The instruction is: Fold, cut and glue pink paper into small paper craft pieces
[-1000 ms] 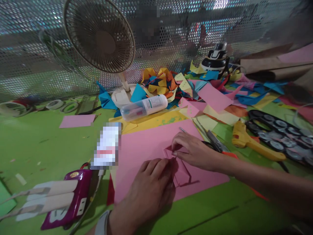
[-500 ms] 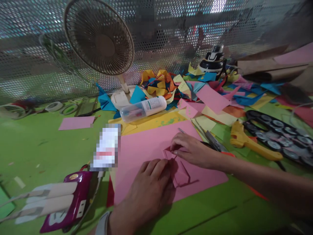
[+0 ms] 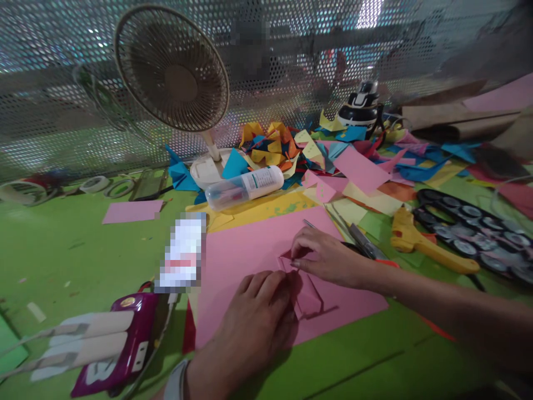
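A small folded piece of pink paper (image 3: 307,294) lies on a larger pink sheet (image 3: 237,250). My left hand (image 3: 260,311) is curled at its left side, fingers closed on the edge; the thumb is hidden. At the upper part of the fold, my right hand (image 3: 312,253) pinches the paper between thumb and fingers. Just beyond the right hand, the tip of a thin metal tool (image 3: 308,223) shows on the sheet. Scissors (image 3: 366,244) with orange handles lie partly under the right forearm.
A phone (image 3: 181,253) is cabled to a purple power strip (image 3: 120,339) on the left. Behind the sheet lie a clear plastic bottle (image 3: 245,186) and a heap of coloured paper (image 3: 275,147). A fan (image 3: 179,83) stands at the back. A yellow glue gun (image 3: 428,244) and paint palette (image 3: 470,233) are right.
Both hands hold nearly the same place on the folded pink paper. The view has shifted slightly; the things on the table stay where they were.
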`<control>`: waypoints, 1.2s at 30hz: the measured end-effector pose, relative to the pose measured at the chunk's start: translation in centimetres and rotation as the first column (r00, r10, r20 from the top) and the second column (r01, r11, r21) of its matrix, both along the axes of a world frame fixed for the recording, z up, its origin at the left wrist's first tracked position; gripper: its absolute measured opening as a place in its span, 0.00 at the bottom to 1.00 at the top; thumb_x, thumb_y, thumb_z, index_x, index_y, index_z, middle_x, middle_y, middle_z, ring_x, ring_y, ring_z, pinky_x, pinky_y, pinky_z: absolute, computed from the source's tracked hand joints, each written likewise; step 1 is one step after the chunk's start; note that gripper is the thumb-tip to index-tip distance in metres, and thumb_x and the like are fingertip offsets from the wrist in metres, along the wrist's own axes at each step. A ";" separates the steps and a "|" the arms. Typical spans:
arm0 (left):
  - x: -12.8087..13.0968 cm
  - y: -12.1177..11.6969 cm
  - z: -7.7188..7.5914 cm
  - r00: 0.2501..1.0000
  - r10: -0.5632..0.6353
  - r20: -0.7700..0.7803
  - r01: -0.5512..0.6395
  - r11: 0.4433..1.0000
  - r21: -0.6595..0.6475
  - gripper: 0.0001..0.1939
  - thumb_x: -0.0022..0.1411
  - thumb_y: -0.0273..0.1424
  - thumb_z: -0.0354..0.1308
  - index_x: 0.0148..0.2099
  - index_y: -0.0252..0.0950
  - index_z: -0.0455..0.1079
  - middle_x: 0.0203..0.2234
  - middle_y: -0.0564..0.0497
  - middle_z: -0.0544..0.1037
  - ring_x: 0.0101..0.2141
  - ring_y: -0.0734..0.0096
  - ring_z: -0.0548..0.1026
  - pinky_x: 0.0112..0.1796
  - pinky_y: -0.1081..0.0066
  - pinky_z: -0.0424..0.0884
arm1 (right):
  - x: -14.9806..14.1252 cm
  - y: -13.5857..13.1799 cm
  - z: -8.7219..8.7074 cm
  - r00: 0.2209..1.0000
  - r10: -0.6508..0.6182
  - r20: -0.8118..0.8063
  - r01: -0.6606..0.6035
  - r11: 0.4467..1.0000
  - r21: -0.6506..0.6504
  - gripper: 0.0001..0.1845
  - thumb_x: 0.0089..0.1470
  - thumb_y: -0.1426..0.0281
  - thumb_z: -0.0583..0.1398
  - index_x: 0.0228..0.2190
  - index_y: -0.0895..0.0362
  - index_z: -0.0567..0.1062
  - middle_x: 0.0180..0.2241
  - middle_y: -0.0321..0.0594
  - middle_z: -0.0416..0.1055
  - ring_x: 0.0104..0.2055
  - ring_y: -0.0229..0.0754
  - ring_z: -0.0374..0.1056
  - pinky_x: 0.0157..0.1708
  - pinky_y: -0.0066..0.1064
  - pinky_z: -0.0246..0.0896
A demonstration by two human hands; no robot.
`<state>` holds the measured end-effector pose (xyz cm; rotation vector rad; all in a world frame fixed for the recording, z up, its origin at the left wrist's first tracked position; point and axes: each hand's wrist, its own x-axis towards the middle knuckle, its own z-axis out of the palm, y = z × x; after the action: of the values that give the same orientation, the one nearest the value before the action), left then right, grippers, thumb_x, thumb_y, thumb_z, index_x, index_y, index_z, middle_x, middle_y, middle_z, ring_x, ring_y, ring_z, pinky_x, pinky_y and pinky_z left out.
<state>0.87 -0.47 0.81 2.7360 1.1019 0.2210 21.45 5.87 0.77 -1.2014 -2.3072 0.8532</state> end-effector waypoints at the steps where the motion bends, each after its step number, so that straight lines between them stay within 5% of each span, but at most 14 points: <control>1: 0.0 0.0 0.0 1.000 0.002 0.004 -0.002 1.000 0.002 0.23 0.61 0.29 0.50 0.59 0.38 0.57 0.49 0.46 0.67 0.47 0.57 0.65 0.45 0.56 0.65 | 0.0 0.0 0.0 1.000 -0.011 -0.002 0.011 1.000 -0.004 0.04 0.54 0.68 0.59 0.30 0.57 0.71 0.34 0.39 0.68 0.39 0.41 0.63 0.40 0.36 0.58; 6: 0.2 -0.1 0.2 1.000 0.012 0.017 -0.012 1.000 0.001 0.23 0.60 0.29 0.50 0.58 0.38 0.59 0.49 0.46 0.68 0.46 0.57 0.65 0.45 0.57 0.65 | -0.2 -0.2 -0.1 0.995 -0.096 -0.029 0.095 0.995 -0.033 0.05 0.55 0.68 0.58 0.32 0.57 0.69 0.34 0.40 0.67 0.38 0.40 0.63 0.38 0.35 0.59; 29: 0.5 -0.1 -0.2 1.000 0.027 -0.007 -0.027 0.998 0.056 0.20 0.61 0.31 0.50 0.55 0.37 0.61 0.47 0.46 0.69 0.45 0.57 0.66 0.44 0.56 0.66 | -0.2 0.0 0.1 0.998 -0.004 0.068 0.001 0.999 0.049 0.05 0.57 0.68 0.57 0.31 0.57 0.68 0.35 0.41 0.65 0.40 0.43 0.60 0.41 0.37 0.56; 36: 0.5 0.1 0.0 0.999 0.000 -0.041 0.003 0.998 0.066 0.20 0.63 0.31 0.49 0.57 0.36 0.58 0.47 0.46 0.69 0.45 0.58 0.66 0.43 0.56 0.67 | 0.1 0.4 0.0 0.999 -0.020 -0.041 0.020 1.000 -0.021 0.02 0.56 0.71 0.56 0.32 0.57 0.68 0.34 0.39 0.65 0.38 0.39 0.63 0.39 0.33 0.59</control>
<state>1.34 -0.38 0.80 2.8116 1.1231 0.2054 21.53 6.29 0.79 -1.2023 -2.2557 0.8878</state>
